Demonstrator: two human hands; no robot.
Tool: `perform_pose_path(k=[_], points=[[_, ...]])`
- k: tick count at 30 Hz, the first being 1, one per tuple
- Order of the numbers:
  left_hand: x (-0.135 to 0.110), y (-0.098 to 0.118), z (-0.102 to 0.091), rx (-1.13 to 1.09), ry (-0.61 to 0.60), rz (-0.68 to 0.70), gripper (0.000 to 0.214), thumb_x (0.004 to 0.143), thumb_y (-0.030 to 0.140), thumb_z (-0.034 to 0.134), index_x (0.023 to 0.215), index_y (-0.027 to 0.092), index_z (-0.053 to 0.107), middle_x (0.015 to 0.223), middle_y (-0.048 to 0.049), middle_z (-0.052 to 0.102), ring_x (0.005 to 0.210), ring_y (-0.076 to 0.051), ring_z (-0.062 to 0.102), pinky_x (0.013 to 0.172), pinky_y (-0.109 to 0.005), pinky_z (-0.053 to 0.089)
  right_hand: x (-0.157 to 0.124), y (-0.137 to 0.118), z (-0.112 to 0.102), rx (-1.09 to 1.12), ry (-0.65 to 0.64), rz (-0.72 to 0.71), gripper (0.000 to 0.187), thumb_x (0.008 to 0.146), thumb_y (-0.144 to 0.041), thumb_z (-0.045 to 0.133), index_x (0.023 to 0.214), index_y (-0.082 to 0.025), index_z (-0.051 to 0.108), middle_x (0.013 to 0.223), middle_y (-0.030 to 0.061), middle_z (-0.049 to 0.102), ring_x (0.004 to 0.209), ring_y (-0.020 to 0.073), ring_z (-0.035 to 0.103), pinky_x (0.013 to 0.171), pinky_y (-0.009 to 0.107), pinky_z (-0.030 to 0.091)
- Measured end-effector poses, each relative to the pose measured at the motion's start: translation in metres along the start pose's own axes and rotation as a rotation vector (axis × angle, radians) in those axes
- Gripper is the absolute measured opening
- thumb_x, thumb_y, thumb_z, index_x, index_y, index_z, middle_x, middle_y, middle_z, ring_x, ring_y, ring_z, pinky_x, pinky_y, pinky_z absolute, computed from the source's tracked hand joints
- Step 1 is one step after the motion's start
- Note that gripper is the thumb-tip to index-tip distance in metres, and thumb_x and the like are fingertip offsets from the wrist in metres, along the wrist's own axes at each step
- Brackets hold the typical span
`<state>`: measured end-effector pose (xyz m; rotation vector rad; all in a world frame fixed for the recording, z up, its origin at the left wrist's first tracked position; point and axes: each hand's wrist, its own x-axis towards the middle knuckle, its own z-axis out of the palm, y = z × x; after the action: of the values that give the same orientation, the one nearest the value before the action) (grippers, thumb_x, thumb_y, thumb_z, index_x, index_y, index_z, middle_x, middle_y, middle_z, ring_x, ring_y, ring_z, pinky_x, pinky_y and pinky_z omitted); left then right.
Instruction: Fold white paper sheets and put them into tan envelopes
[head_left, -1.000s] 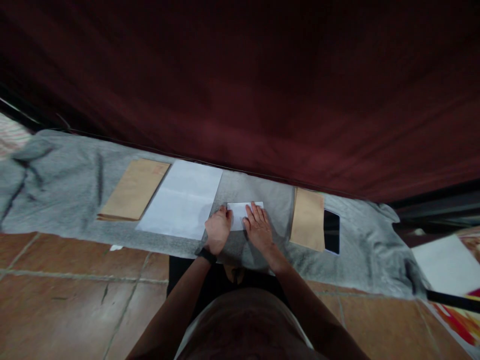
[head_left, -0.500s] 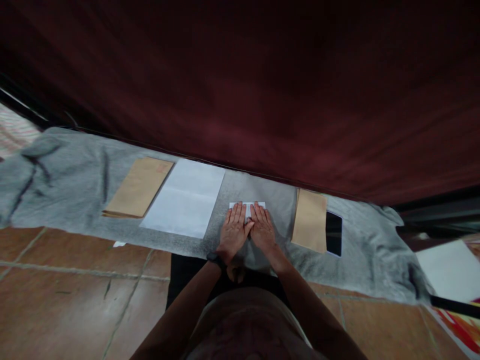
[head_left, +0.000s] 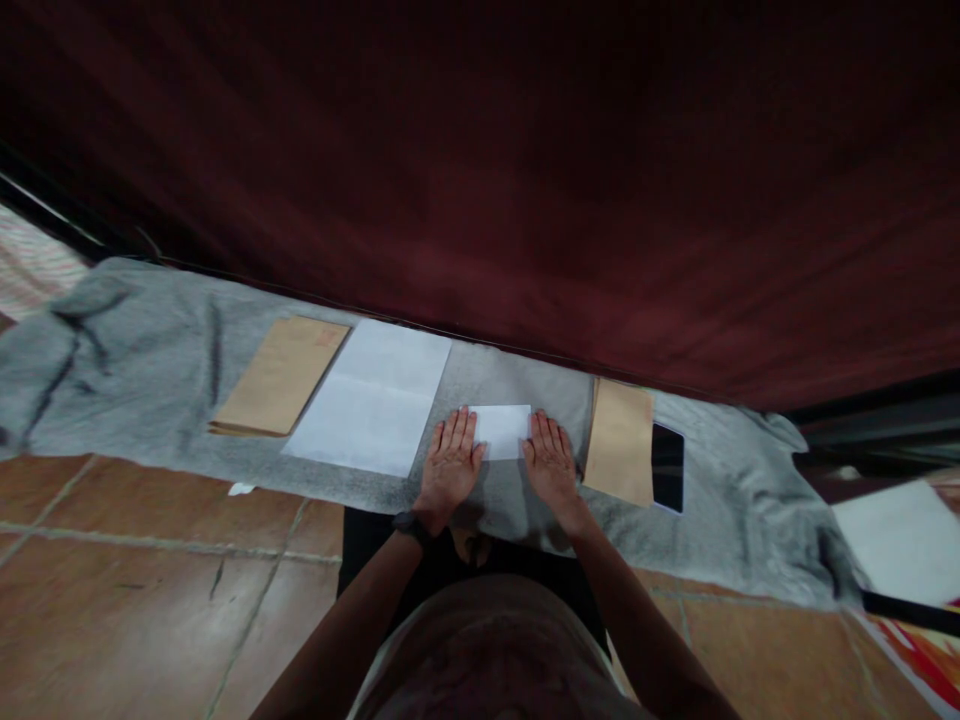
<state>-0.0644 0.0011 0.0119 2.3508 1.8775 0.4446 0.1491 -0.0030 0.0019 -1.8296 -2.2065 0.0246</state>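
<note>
A small white folded paper (head_left: pixel 504 432) lies flat on the grey cloth (head_left: pixel 517 372) in front of me. At its left edge my left hand (head_left: pixel 451 458) rests palm down, fingers stretched forward. My right hand (head_left: pixel 550 458) lies flat at the paper's right edge, fingers also extended. Both hands touch the sides of the paper and hold nothing. Left of my left hand is a large white sheet (head_left: pixel 369 398) with a crease across it. A brown envelope (head_left: pixel 621 440) lies to the right of my right hand.
A stack of brown envelopes (head_left: pixel 279 378) lies beyond the white sheet at the left. The phone (head_left: pixel 667 467) sits against the right envelope. A dark red curtain-like surface (head_left: pixel 480 200) rises behind the cloth. Tiled floor (head_left: pixel 172 590) shows below.
My hands have slid apart from the middle of the small folded paper to its two side edges, uncovering its surface. The other things lie as before.
</note>
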Motion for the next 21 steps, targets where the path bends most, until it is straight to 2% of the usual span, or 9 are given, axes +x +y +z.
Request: perform_pose_path(k=[3, 6, 10, 12, 15, 21], points=[[0.000, -0.001, 0.000, 0.012, -0.002, 0.004, 0.058, 0.105, 0.035, 0.033, 0.158, 0.011, 0.033, 0.163, -0.0134, 0.034, 0.154, -0.027, 0.028, 0.125, -0.049, 0.022, -0.001, -0.005, -0.004, 0.019, 0.050, 0.071, 0.056, 0.106, -0.027, 0.029, 0.159, -0.009, 0.030, 0.163, 0.0167, 0.034, 0.153, 0.0282, 0.028, 0.122, 0.052, 0.026], [0.000, -0.001, -0.001, 0.030, -0.002, 0.016, 0.059, 0.104, 0.035, 0.034, 0.158, 0.010, 0.033, 0.164, -0.0144, 0.033, 0.154, -0.028, 0.025, 0.126, -0.049, 0.020, 0.003, -0.029, -0.007, 0.053, 0.086, 0.104, 0.057, 0.106, -0.025, 0.028, 0.160, -0.008, 0.025, 0.165, 0.0181, 0.029, 0.154, 0.0286, 0.025, 0.122, 0.053, 0.027], [-0.001, -0.003, -0.001, 0.063, -0.038, 0.048, 0.060, 0.100, 0.025, 0.037, 0.158, 0.008, 0.032, 0.165, -0.0142, 0.031, 0.156, -0.028, 0.021, 0.126, -0.049, 0.018, 0.012, -0.069, -0.002, 0.126, -0.059, -0.127, 0.056, 0.106, -0.029, 0.033, 0.160, -0.014, 0.029, 0.167, 0.0108, 0.027, 0.155, 0.0248, 0.024, 0.125, 0.048, 0.025], [-0.001, -0.005, -0.001, 0.070, -0.055, 0.059, 0.061, 0.098, 0.021, 0.037, 0.158, 0.009, 0.032, 0.166, -0.0135, 0.030, 0.156, -0.028, 0.020, 0.127, -0.048, 0.018, 0.013, -0.079, 0.003, 0.129, -0.090, -0.147, 0.056, 0.106, -0.030, 0.034, 0.159, -0.014, 0.031, 0.165, 0.0113, 0.031, 0.154, 0.0239, 0.026, 0.125, 0.048, 0.025], [-0.001, -0.004, -0.001, 0.056, -0.046, 0.043, 0.061, 0.100, 0.024, 0.037, 0.159, 0.010, 0.029, 0.165, -0.0138, 0.031, 0.155, -0.027, 0.022, 0.126, -0.049, 0.019, 0.009, -0.073, 0.009, 0.103, -0.094, -0.129, 0.056, 0.107, -0.035, 0.033, 0.158, -0.011, 0.034, 0.163, 0.0136, 0.034, 0.153, 0.0249, 0.028, 0.124, 0.049, 0.025], [-0.002, 0.002, -0.007, 0.015, -0.003, -0.004, 0.059, 0.103, 0.036, 0.038, 0.158, 0.013, 0.034, 0.164, -0.0150, 0.032, 0.153, -0.029, 0.029, 0.125, -0.051, 0.022, -0.006, -0.037, 0.003, 0.045, -0.031, -0.083, 0.057, 0.107, -0.034, 0.033, 0.158, -0.008, 0.031, 0.164, 0.0171, 0.032, 0.152, 0.0276, 0.029, 0.122, 0.051, 0.027]])
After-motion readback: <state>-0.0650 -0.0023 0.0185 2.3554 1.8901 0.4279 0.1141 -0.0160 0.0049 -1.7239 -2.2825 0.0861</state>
